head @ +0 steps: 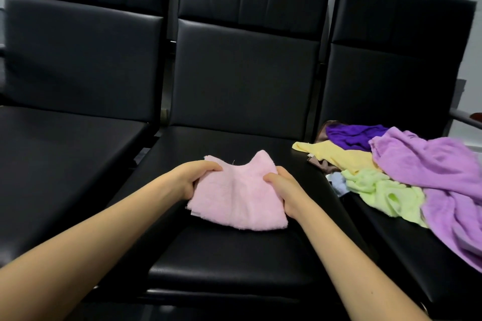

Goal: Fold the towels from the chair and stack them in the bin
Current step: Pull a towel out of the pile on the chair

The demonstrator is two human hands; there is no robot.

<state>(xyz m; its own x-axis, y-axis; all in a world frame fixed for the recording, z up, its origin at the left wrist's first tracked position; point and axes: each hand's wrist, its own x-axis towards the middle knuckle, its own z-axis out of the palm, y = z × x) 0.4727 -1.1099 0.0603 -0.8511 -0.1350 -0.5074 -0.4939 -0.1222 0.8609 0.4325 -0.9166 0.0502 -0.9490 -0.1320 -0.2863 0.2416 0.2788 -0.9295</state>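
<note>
- My left hand (194, 177) pinches the left edge of the pink towel (234, 200), thumb on top and fingers curled under.
- My right hand (283, 190) grips the right edge the same way, and both forearms reach forward.
- The pink towel is fluffy terry, folded and bunched between my hands. It rests on the middle chair (221, 255), on its smooth black padded seat.
- A lilac towel (430, 164), green towel (378, 190), yellow towel (339, 156) and dark purple towel (352, 135) lie crumpled in a heap on the right chair (391, 73).

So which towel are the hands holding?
The pink towel: left hand and right hand grip its sides. The other towels lie heaped on the right chair, untouched.
</note>
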